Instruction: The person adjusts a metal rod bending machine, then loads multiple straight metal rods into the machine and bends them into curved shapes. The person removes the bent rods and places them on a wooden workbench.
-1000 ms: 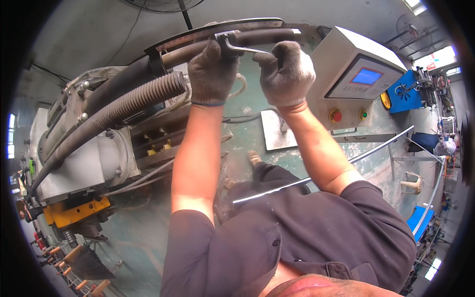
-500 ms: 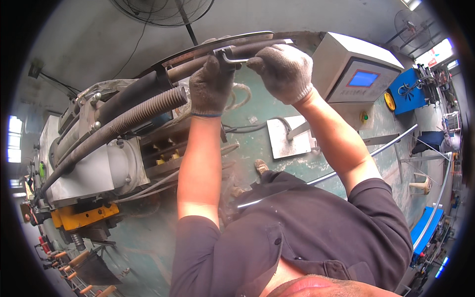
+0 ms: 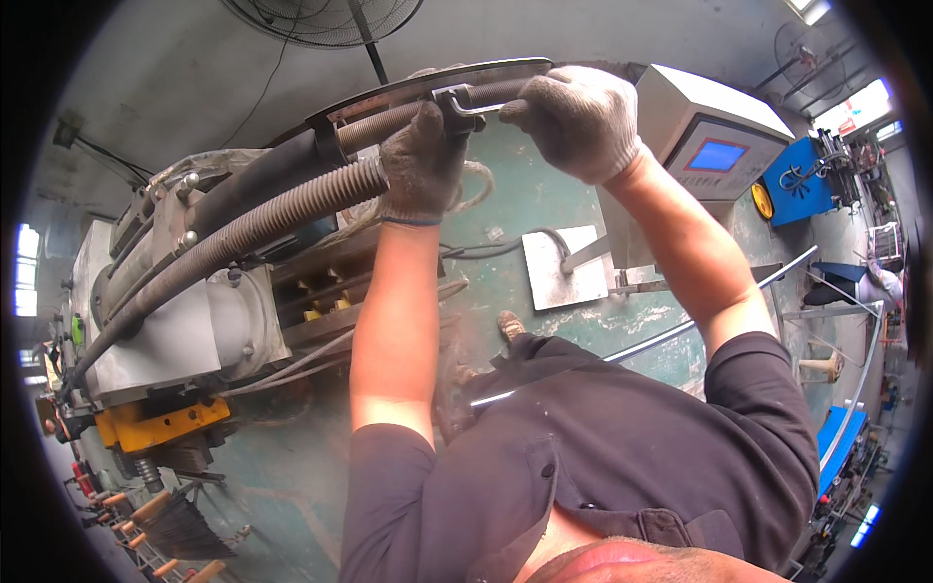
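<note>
Both of my hands wear greyish work gloves and are raised in front of the machine arm. My left hand [image 3: 420,173] is wrapped round a small dark clamp block [image 3: 455,119] at the threaded rod [image 3: 384,124]. A bent metal hex key [image 3: 481,110] has its short end at the top of that block. Its long arm runs right into my right hand [image 3: 581,121], whose fingers are closed on it. Just left of my left hand ends a ribbed grey hose [image 3: 301,202]. My glove hides part of the block, and the key's tip is not visible.
A white machine body [image 3: 160,335] with a yellow bracket [image 3: 165,425] stands at left. On the right is a control cabinet [image 3: 734,102] with a lit screen. A foot pedal plate [image 3: 554,282] lies on the green floor. Another person [image 3: 875,284] is at far right.
My right hand has moved right and slightly up, with the hex key's long arm now tilted a little upward. My left hand and the hose end have shifted slightly right.
</note>
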Motion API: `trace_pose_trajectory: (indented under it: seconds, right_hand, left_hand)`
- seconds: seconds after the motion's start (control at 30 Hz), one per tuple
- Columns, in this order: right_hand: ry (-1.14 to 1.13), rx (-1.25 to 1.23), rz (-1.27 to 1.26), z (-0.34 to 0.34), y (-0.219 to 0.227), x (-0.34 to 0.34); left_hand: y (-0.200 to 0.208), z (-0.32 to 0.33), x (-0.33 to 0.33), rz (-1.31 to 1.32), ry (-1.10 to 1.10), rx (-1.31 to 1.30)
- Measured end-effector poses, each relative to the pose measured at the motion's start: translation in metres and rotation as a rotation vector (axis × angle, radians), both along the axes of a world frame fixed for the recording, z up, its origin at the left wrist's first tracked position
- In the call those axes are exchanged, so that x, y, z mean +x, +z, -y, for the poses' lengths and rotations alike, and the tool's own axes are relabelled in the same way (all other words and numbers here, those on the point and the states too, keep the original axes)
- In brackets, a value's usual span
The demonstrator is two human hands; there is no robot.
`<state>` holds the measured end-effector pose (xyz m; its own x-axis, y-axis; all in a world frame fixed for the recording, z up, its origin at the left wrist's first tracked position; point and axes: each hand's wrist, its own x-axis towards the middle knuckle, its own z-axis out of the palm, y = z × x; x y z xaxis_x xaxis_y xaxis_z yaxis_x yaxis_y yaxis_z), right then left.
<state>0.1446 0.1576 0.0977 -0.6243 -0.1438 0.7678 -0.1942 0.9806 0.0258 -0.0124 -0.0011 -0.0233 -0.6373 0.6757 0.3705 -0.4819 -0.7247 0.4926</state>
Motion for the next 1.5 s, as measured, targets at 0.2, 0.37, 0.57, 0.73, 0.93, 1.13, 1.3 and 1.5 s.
trace_pose_trajectory:
  seconds: [0.2, 0.37, 0.57, 0.73, 0.93, 1.13, 1.3, 1.5]
  right_hand:
    - [-0.002, -0.209, 0.15, 0.016, 0.004, 0.002]
    - [0.048, -0.227, 0.009, 0.029, -0.01, -0.012]
    - [0.065, -0.171, 0.151, 0.016, 0.001, -0.012]
    - [0.047, -0.22, 0.087, 0.025, -0.012, -0.015]
    - [0.104, -0.209, 0.176, 0.016, 0.004, -0.011]
    - [0.063, -0.289, 0.224, 0.029, 0.003, -0.009]
    - [0.033, -0.265, 0.238, 0.039, 0.002, -0.013]
    - [0.142, -0.414, 0.234, 0.028, 0.021, -0.018]
  left_hand:
    - [0.002, 0.005, -0.001, -0.052, 0.022, -0.027]
    - [0.009, 0.001, -0.002, 0.031, -0.067, 0.039]
    - [0.006, 0.001, -0.005, -0.055, -0.013, -0.027]
    - [0.003, -0.001, -0.005, -0.115, 0.071, -0.085]
    - [0.004, -0.002, -0.003, -0.146, 0.122, -0.152]
    - [0.004, -0.002, -0.004, -0.243, 0.181, -0.172]
    - [0.002, -0.003, -0.002, -0.29, 0.258, -0.247]
    - [-0.005, -0.004, -0.005, -0.417, 0.334, -0.406]
